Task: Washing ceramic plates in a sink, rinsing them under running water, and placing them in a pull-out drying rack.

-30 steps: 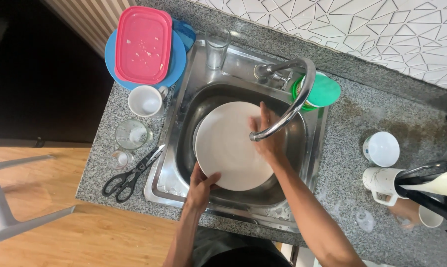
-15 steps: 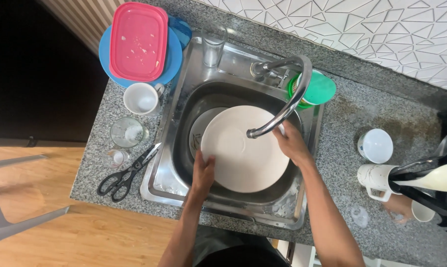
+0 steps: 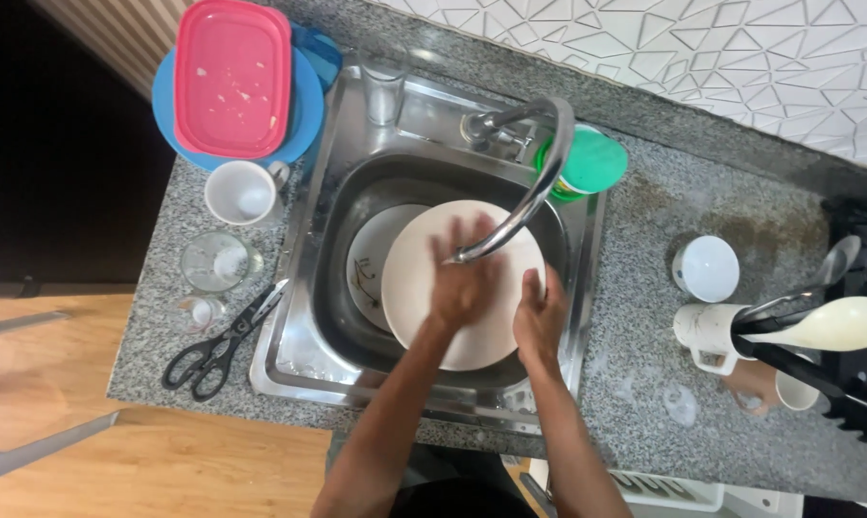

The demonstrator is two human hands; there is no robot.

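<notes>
My left hand (image 3: 464, 288) lies flat on the face of the white plate (image 3: 424, 278), fingers spread open and pressing, not gripping. My right hand (image 3: 541, 317) curls shut on the plate's rim at about 4 o'clock, holding it steady. The plate sits tilted inside the steel sink (image 3: 304, 355), partly covering a second patterned plate (image 3: 371, 264) at its 9 o'clock.

Judgement: rubbing goes best with the right hand's hold kept firm on the rim while the flat palm works the face; a wet rim may slip.

Clearances: the curved tap (image 3: 539, 182) arches over the plate at 12 o'clock, its spout just above my left hand, so lifting room is tight there. The sink walls close in at 3 and 6 o'clock. On the granite surface (image 3: 644, 326), scissors (image 3: 217, 345) lie at 9 o'clock, a white mug (image 3: 241, 192) at 10, a green sponge holder (image 3: 582, 165) at 1.
</notes>
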